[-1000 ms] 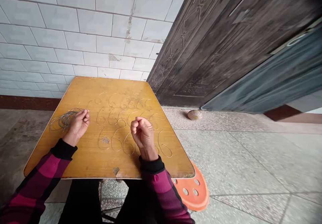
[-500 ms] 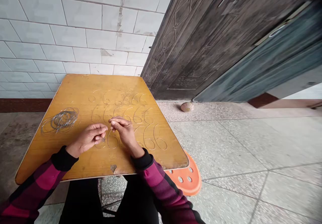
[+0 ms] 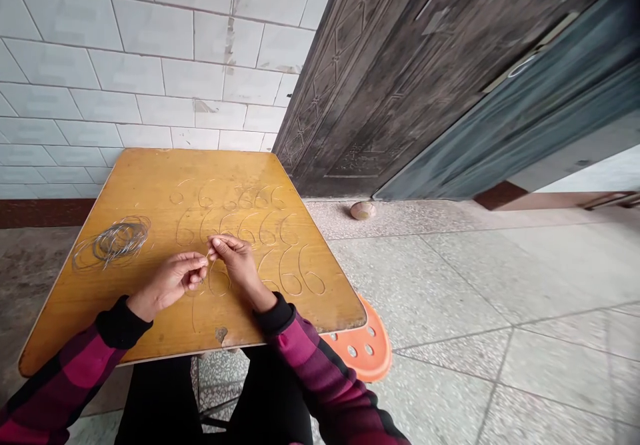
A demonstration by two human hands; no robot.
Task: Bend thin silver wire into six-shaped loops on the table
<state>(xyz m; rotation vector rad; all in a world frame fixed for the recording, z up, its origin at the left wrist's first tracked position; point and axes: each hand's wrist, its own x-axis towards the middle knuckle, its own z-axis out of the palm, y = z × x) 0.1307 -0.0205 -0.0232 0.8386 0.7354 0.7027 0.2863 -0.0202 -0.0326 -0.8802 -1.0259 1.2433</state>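
My left hand [image 3: 175, 277] pinches a thin piece of wire [image 3: 194, 313], whose lower end hangs below the fingers over the table. Just to the right and slightly higher, my right hand [image 3: 234, 258] also pinches the wire, thumb against forefinger. The fingertips of both hands are close together. Beneath and around them lie several wire pieces bent like a figure six [image 3: 312, 270], set out in rows on the wooden table [image 3: 150, 335]. My right hand hides some of them. A loose coil of grey wire [image 3: 120, 240] rests to the left.
An orange stool seat with holes [image 3: 373, 358] sticks out under the table's right front corner. Behind the table is a white tiled wall [image 3: 135, 75]. A dark carved door [image 3: 350, 98] stands beyond, with a roundish stone-like object [image 3: 363, 210] on the floor before it.
My hands have drawn closer together, and a straight end of wire now shows below my left hand. The whole view has shifted slightly.
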